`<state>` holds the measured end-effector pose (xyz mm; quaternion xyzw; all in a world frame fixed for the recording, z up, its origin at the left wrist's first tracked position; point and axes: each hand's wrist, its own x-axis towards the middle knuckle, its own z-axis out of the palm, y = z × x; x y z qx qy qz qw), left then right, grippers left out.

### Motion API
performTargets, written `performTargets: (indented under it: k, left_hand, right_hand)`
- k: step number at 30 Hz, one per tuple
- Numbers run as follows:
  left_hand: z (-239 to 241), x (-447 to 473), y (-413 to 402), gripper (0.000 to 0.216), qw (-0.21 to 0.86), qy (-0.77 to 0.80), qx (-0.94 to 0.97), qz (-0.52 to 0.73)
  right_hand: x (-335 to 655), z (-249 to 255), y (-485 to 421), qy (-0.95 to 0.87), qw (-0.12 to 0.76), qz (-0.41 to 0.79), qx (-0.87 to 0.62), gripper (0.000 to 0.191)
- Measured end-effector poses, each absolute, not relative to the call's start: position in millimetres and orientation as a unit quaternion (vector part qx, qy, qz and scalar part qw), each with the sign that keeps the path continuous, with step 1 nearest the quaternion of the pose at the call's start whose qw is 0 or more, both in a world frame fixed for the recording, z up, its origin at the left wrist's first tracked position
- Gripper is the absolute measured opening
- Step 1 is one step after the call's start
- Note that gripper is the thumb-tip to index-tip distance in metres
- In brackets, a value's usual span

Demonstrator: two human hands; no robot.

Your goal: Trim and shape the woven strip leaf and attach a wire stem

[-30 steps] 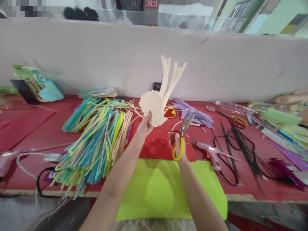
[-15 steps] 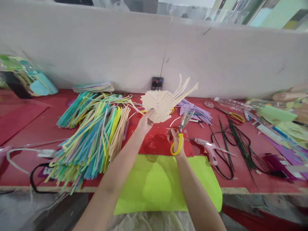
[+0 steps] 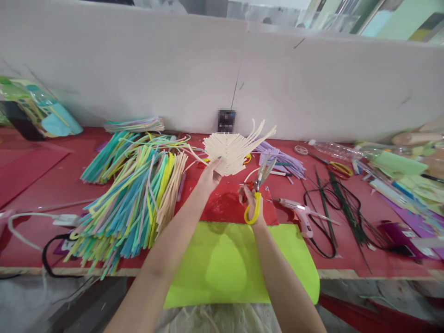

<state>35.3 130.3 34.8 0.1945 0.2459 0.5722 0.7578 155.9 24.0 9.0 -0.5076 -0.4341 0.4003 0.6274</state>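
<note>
Red-topped table (image 3: 294,190), large heap of thin pastel strips (image 3: 135,203), pile of lilac strips (image 3: 294,167), pale pink glue gun (image 3: 301,212), thin dark-green stems (image 3: 349,212), clear plastic bottle (image 3: 335,150)

- Cream chenille-stem leaf (image 3: 227,149): a flat fan of slanting stems meeting along a central seam in a herringbone; its left edge runs short and rounded, while long loose ends splay toward the upper right. It is raised above the worktop, its lower left pinched in the left hand (image 3: 209,177).
- Yellow-handled scissors (image 3: 257,200): metal blades parted, tips upward, in the right hand (image 3: 249,197), apart from the leaf.
</note>
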Motion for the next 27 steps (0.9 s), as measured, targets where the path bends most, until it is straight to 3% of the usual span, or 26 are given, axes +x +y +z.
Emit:
performTargets:
  k: [11, 27]
  left_hand:
    - [39, 31, 131, 0.035, 0.718, 0.23, 0.223, 0.618]
    - [56, 23, 128, 0.018, 0.731, 0.275, 0.18, 0.598]
  right_hand:
    - [156, 11, 24, -0.43, 0.634, 0.4, -0.503, 0.035]
    - [154, 18, 23, -0.414, 0.648, 0.386, -0.51, 0.033]
